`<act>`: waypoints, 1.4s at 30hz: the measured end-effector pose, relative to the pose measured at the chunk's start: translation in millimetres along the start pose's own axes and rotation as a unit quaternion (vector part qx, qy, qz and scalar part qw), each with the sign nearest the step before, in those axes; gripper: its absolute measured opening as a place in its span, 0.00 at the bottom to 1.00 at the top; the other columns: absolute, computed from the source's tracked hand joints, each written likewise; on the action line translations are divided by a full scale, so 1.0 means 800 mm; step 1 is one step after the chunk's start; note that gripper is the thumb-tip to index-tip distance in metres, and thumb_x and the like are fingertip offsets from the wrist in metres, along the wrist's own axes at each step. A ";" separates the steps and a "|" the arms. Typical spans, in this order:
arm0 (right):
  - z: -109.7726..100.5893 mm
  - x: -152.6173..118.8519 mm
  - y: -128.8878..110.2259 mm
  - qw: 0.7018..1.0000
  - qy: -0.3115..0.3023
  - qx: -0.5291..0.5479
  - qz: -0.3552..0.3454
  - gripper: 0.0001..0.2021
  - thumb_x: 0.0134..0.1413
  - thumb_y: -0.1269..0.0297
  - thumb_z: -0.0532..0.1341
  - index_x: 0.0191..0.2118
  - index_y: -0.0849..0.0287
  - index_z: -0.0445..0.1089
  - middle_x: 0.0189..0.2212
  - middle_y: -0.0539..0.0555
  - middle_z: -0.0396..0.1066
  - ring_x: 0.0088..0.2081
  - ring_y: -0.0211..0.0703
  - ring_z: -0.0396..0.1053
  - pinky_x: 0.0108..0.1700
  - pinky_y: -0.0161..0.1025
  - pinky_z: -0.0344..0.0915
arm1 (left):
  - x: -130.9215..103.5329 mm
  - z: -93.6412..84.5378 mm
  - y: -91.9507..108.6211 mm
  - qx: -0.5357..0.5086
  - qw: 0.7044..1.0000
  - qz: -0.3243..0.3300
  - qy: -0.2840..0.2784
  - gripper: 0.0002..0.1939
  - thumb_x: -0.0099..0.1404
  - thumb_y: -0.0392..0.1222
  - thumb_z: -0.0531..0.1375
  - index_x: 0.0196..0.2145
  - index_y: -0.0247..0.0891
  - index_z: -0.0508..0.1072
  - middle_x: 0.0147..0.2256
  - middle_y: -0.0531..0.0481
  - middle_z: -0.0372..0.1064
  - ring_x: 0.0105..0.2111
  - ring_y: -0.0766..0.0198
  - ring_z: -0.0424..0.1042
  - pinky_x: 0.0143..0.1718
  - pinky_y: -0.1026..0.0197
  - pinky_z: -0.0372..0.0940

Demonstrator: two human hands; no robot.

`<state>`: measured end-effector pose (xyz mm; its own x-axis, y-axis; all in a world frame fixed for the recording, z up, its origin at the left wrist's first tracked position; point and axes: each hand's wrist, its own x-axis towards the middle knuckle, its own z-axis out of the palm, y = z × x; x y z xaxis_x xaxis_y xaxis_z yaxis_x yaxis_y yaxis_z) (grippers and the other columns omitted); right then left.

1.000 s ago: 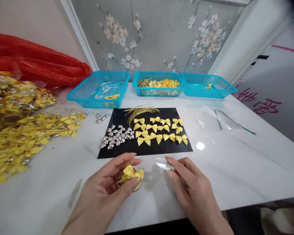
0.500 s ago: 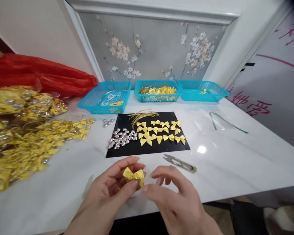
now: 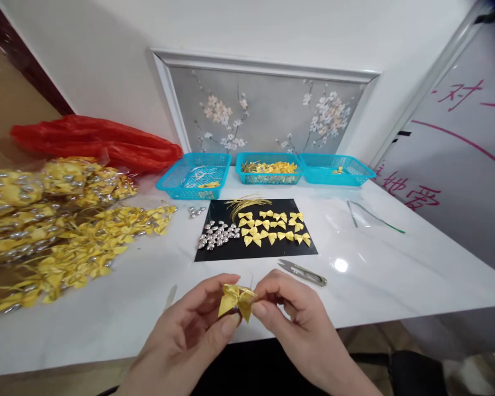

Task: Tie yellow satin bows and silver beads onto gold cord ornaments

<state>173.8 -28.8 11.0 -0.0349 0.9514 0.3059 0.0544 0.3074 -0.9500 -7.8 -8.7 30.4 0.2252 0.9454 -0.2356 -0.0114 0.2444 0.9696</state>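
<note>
Yellow bow (image 3: 236, 302) held between both hands at near edge of worktop (image 3: 388, 280), long axis running roughly side to side. Left hand (image 3: 185, 327) gripping from bow's left, thumb lowermost; right hand (image 3: 307, 319) pinching right edge. Snips (image 3: 303, 273) lie just beyond right hand.

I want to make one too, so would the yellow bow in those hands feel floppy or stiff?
The yellow bow is probably light, since it looks like thin ribbon. Its pointed tails stand spread above the left hand's thumb, so it's likely springy rather than floppy. That flat, pointy shape probably wouldn't roll.
</note>
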 end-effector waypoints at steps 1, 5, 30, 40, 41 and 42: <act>0.001 0.000 -0.001 1.000 0.000 0.001 0.000 0.04 0.63 0.66 0.61 0.36 0.57 0.72 0.30 0.48 0.68 0.32 0.37 0.65 0.34 0.34 0.63 | -0.001 0.001 0.000 0.024 1.000 0.008 0.002 0.18 0.58 0.52 0.70 0.47 0.49 0.79 0.44 0.50 0.80 0.46 0.57 0.78 0.48 0.64 0.73; 0.004 -0.005 -0.002 0.999 0.001 -0.034 -0.043 0.12 0.59 0.71 0.63 0.48 0.50 0.70 0.34 0.46 0.67 0.33 0.35 0.64 0.36 0.34 0.63 | 0.000 -0.002 -0.001 0.057 0.998 0.035 0.008 0.13 0.61 0.51 0.68 0.43 0.48 0.80 0.43 0.52 0.80 0.42 0.60 0.78 0.43 0.68 0.73; 0.024 -0.011 -0.009 0.965 0.043 -0.210 -0.148 0.07 0.63 0.75 0.54 0.38 0.58 0.67 0.30 0.51 0.66 0.30 0.39 0.65 0.31 0.35 0.62 | -0.006 -0.002 0.002 0.158 0.979 0.124 0.047 0.05 0.59 0.45 0.67 0.34 0.47 0.82 0.32 0.53 0.83 0.32 0.60 0.81 0.33 0.70 0.75; -0.005 -0.018 -0.026 0.945 0.023 -0.298 -0.129 0.19 0.62 0.75 0.57 0.56 0.50 0.63 0.45 0.55 0.68 0.38 0.43 0.71 0.41 0.41 0.71 | -0.009 0.004 0.003 0.086 0.993 0.068 0.049 0.15 0.55 0.48 0.70 0.41 0.48 0.80 0.41 0.52 0.82 0.38 0.59 0.81 0.41 0.67 0.76; -0.004 -0.017 -0.029 0.947 0.014 -0.288 -0.138 0.19 0.61 0.75 0.57 0.55 0.51 0.64 0.47 0.56 0.68 0.39 0.42 0.71 0.41 0.40 0.71 | -0.009 0.005 0.005 0.086 0.993 0.065 0.043 0.15 0.55 0.48 0.71 0.41 0.48 0.80 0.40 0.52 0.82 0.38 0.58 0.81 0.41 0.66 0.76; -0.001 -0.016 -0.033 0.950 0.004 -0.275 -0.146 0.18 0.61 0.75 0.58 0.55 0.52 0.65 0.48 0.56 0.68 0.40 0.42 0.72 0.42 0.39 0.71 | -0.008 0.005 0.007 0.087 0.994 0.060 0.030 0.15 0.55 0.47 0.71 0.41 0.47 0.80 0.40 0.51 0.82 0.38 0.58 0.81 0.40 0.66 0.76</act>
<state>173.9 -49.1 32.0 -0.1221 0.8238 0.5536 0.5577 0.5183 -0.6484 -5.4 -14.7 37.3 0.1734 0.9780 -0.1162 0.1351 0.0933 0.9864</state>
